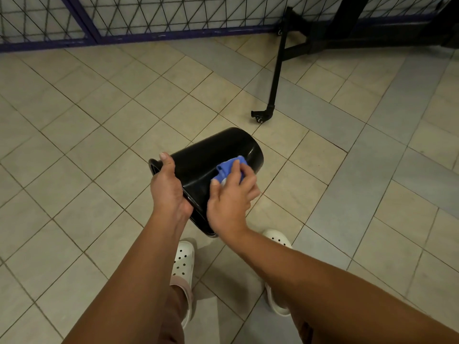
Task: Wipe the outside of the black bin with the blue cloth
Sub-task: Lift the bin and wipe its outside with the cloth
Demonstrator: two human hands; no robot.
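Black bin [211, 157] in the middle of the frame, tipped on its side and held up off the tiled floor [87, 108], closed bottom pointing toward the upper right, open mouth toward the lower left. Left hand [169, 189] clamped over the rim at the mouth, thumb up along the edge, fingers hidden behind the wall. Right hand [231, 197] pressed flat on the bin's side with the blue cloth [229, 170] bunched under the fingers, touching the black wall near the bottom end. Slightly blurred at the right hand, so probably mid-stroke.

Risks from here, as judgement only:
- Bin carried by one grip on a thin rim; hard pressure from the wiping hand could twist it loose and drop it onto the white clogs [183, 261] directly beneath.
- Cloth small and wadded up; could slide out from under the fingers on the glossy plastic and fall to the floor.
- Underside of the bin hidden from this angle; easy to miss without turning it.
- Black wheeled stand leg [275, 78] at the upper right, well apart, no hazard for now.

No brand, label or readable writing anywhere on bin, cloth or clogs.
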